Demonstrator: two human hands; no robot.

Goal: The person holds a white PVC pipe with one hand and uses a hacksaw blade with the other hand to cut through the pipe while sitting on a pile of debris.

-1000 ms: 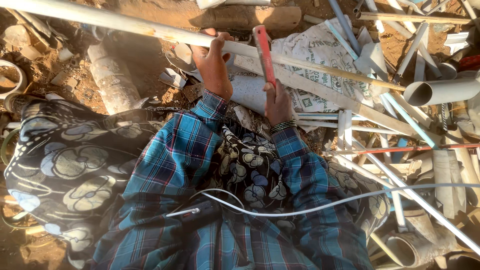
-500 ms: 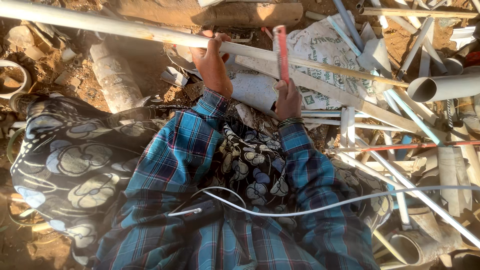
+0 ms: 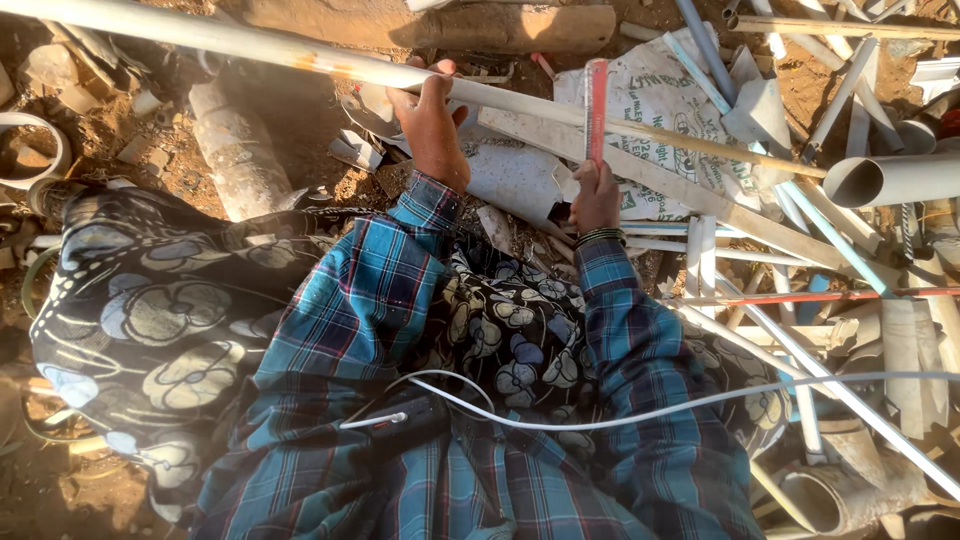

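Hacksaw clamped in right hand fingers, left hand gripping white pipe beside printed white sack.

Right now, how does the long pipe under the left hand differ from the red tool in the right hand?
The long white pipe lies slanting across the view and runs out of frame at the left; the red hacksaw stands nearly upright and is far shorter. The pipe is round and pale; the hacksaw is flat, red and thin. The left hand rests over the pipe; the right hand grips the hacksaw's lower end. Both are held.

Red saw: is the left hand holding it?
No, the right hand grips the red saw; the left hand holds the long pipe.
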